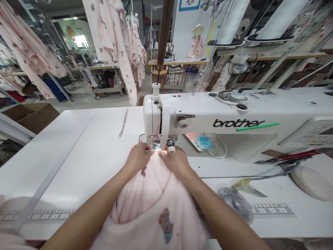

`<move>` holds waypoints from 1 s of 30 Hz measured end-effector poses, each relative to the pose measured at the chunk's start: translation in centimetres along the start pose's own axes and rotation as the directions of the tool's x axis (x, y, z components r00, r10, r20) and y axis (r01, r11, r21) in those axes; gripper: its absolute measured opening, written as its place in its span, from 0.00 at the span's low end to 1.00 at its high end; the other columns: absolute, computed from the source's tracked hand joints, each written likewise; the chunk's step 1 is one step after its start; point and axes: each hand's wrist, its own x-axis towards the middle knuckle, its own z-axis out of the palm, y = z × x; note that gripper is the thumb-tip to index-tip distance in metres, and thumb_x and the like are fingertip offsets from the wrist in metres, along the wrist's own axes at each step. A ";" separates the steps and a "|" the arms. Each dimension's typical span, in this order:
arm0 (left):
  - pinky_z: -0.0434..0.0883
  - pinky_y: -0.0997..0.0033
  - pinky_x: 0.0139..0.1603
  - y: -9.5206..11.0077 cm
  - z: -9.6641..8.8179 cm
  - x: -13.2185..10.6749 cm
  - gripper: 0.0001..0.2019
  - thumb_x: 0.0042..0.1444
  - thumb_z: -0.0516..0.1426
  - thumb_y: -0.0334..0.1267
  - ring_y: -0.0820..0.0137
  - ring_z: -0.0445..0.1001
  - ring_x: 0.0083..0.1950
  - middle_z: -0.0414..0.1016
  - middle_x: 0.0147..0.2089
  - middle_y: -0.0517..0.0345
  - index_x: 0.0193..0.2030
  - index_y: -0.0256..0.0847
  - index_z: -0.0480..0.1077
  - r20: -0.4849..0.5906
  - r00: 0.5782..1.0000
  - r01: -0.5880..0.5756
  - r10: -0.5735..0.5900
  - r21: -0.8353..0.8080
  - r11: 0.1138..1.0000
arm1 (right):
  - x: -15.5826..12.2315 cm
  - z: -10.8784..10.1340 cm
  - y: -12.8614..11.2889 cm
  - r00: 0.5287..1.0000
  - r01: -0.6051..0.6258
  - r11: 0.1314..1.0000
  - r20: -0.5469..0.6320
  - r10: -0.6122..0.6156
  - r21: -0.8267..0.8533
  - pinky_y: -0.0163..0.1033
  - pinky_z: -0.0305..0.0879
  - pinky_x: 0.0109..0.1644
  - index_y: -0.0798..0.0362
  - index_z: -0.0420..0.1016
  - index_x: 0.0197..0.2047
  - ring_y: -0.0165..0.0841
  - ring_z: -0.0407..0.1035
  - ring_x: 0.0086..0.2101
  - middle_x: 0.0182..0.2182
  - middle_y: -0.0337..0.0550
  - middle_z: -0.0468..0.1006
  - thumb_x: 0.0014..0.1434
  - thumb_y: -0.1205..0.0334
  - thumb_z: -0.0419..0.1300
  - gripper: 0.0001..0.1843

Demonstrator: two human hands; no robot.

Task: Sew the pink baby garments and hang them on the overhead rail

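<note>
Pink fabric lies bunched on the near side of the needle area of a white sewing machine, its narrow upper end at the needle and its folds spreading down past the worktop's near edge. Printed on it: small brown figures, the largest with a blue lower part.

Left hand: thumb and fingers closed on the fabric's edge, just left of the needle. Right hand: pinching the same edge just right of the needle, fingers partly hidden behind a machine knob. Both forearms reach in from the bottom, 1 on each side of the cloth. A bright light falls on the fabric between the 2 hands.

Machine arm extends right, lettered "brother", with a green strip across the lettering. Under the arm: a phone, screen pixelated, with a white cable beside it. Right of the right forearm: a clear round container, a pointed tool with yellow on it, and a printed ruler strip.

Background: 2 white thread cones upper right; pink printed garments hanging upper left; an open cardboard box beyond the worktop's left edge.
</note>
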 end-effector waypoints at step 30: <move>0.63 0.70 0.37 -0.9 1.0 1.0 0.09 0.55 0.48 0.33 0.63 0.72 0.42 0.71 0.41 0.51 0.35 0.39 0.69 -0.160 0.975 -0.109 0.152 0.252 0.962 | 0.4 1.0 0.2 0.990 0.081 0.988 -0.107 -0.095 -0.130 0.35 0.51 0.27 0.53 0.73 0.30 0.34 0.67 0.28 0.26 0.43 0.75 0.54 0.64 0.52 0.09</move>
